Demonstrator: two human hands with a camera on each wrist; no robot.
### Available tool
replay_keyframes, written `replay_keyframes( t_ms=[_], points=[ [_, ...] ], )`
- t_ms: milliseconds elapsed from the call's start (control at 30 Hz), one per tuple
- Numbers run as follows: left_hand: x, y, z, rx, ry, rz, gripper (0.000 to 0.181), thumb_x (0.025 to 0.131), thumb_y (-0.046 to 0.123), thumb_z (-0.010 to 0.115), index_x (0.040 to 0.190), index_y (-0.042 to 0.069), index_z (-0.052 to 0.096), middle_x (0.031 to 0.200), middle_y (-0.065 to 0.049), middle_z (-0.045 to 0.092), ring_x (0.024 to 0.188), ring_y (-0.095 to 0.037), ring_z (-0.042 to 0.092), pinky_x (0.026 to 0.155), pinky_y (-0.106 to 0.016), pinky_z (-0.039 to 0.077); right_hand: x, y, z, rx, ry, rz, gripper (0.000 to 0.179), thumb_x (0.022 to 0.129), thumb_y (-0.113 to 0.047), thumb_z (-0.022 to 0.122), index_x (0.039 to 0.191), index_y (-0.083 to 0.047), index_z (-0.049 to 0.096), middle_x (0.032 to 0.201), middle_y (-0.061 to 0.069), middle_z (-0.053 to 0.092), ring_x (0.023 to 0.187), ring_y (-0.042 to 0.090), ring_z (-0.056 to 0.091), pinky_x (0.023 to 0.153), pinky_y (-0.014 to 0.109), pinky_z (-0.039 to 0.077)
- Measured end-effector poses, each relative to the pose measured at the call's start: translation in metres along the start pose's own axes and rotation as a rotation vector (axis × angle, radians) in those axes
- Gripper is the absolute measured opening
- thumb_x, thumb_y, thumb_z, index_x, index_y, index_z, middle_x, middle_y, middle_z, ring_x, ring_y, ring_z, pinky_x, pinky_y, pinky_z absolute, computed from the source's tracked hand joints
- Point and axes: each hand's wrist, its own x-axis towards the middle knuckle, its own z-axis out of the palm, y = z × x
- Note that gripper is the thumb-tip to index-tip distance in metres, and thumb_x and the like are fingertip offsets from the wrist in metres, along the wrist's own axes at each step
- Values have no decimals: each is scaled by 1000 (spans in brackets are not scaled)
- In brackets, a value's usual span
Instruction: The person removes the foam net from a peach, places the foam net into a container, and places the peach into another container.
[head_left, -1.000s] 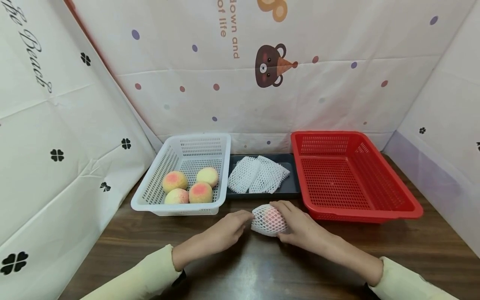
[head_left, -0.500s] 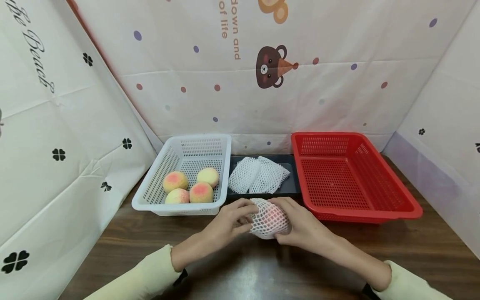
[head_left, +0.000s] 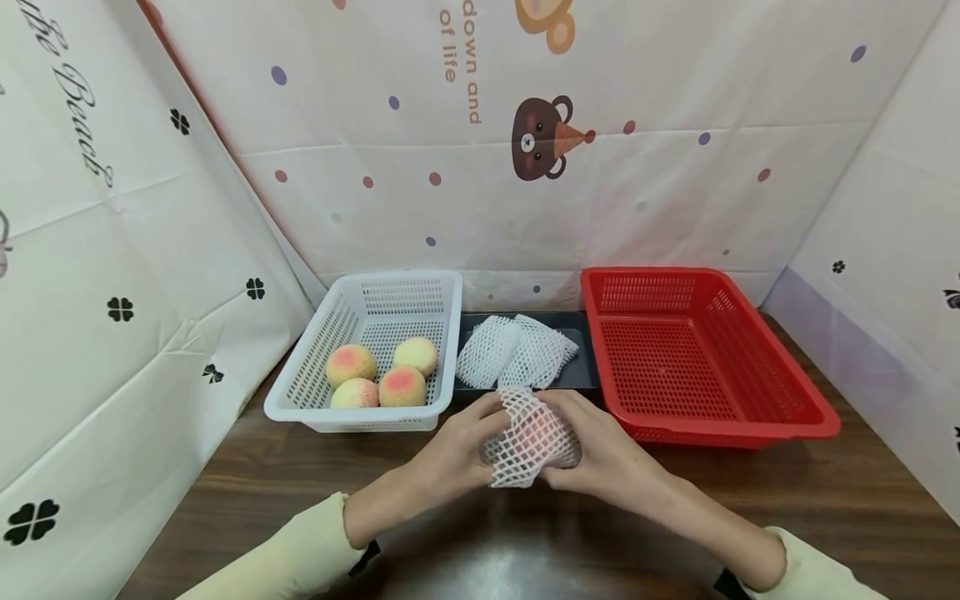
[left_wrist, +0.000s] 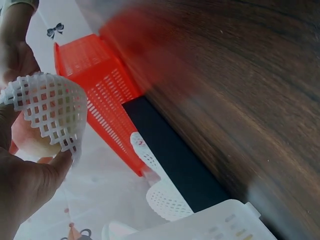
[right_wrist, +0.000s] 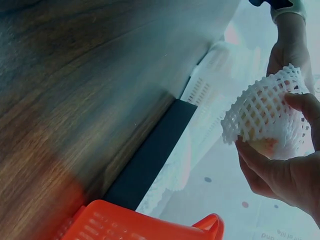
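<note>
Between both hands is a pinkish-yellow peach (left_wrist: 30, 137) partly covered by a white foam net sleeve (head_left: 536, 433). My left hand (head_left: 453, 446) has its fingers and thumb curled on the sleeve's left side, where the mesh edge is spread wide from top to bottom. On the other side, my right hand (head_left: 603, 450) grips the sleeve and peach, thumb below and fingers over the top. The right wrist view shows the foam net (right_wrist: 265, 107) stretched over the fruit, with the right fingers and thumb at its edge.
A white basket (head_left: 300, 412) holding several peaches (head_left: 350, 364) stands at the back left. Next to it, a black tray (head_left: 588, 362) carries more foam nets (head_left: 487, 350). A red basket (head_left: 720, 429) stands at the right. Printed cloth (head_left: 375, 208) hangs behind the wooden table (head_left: 255, 467).
My left hand has come from beside the peach to grip the foam net. The net's left edge has been spread open, while the right hand keeps its hold.
</note>
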Motion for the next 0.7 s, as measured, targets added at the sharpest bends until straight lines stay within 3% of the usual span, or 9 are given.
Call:
replay_keyframes(
  t_ms=[300, 533, 700],
  points=[
    [0, 3, -2, 7, 49, 22, 36, 76, 12, 90, 102, 9, 65, 115, -1, 57, 95, -10, 56, 76, -18, 53, 0, -3, -3, -5, 7, -30, 76, 74, -16, 89, 140, -21, 53, 134, -8, 57, 110, 8, 58, 91, 28, 56],
    [1, 2, -9, -79, 59, -8, 42, 75, 10, 91, 111, 10, 68, 123, -1, 60, 106, -12, 59, 84, -21, 55, 0, 1, -5, -30, 24, -93, 73, 78, -17, 90, 142, -23, 54, 138, -6, 57, 118, 11, 58, 94, 30, 55],
    [-2, 2, -12, -107, 61, -26, 41, 75, 6, 89, 110, 9, 69, 123, 0, 60, 107, -13, 60, 86, -23, 56, 0, 2, -6, 41, 36, -90, 68, 79, -19, 90, 138, -23, 58, 137, -2, 59, 116, 16, 59, 81, 25, 59]
  ],
)
